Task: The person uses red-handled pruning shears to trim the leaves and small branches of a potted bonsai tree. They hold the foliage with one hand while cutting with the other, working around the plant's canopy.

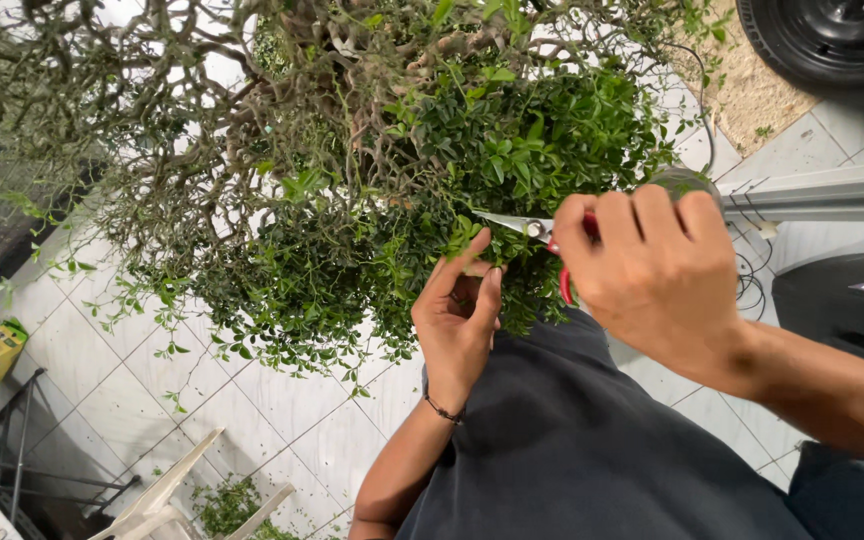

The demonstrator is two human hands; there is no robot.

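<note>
Right hand [652, 265] clenches red-handled shears [532, 228] (blades in foliage [512, 140]); left hand [460, 310], half open, touches leaves

The left hand [460, 322] rises from six o'clock, palm turned toward the camera, fingers half curled and pointing to twelve o'clock. The right hand [647, 262] enters from four o'clock, knuckles up, fingers wrapped shut, reaching toward nine o'clock.

Even daylight, sharp, soft shadows
</note>
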